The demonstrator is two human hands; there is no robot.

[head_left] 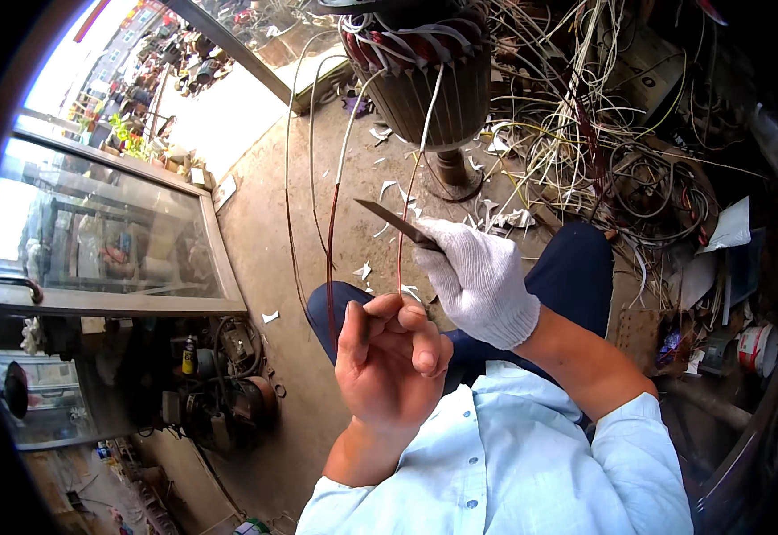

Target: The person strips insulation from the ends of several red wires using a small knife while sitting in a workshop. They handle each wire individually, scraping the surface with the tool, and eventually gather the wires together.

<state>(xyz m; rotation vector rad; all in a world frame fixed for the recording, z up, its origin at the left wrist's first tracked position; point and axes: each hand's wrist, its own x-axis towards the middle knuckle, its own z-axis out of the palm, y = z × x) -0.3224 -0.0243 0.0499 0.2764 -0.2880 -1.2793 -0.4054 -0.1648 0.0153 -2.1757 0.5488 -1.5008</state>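
My left hand [389,361] is bare and palm up, its fingers curled round the lower end of a thin copper-coloured wire [402,241]. That wire hangs from a large motor core [425,107] with red windings and white sleeves round its top. In a white knitted glove, my right hand [483,276] grips a knife [387,217], its dark blade angled up and left, close beside the held wire. More leads hang to the left, among them a dark red wire [330,241] with a white sleeve [350,134]. The end in my left fingers is mostly hidden.
The motor core stands on a metal post [453,169]. Tangled cables [576,125] pile up at the right. White scraps [364,270] litter the concrete floor [255,205]. A framed glass door [113,227] is at the left, with old machine parts [237,401] below it.
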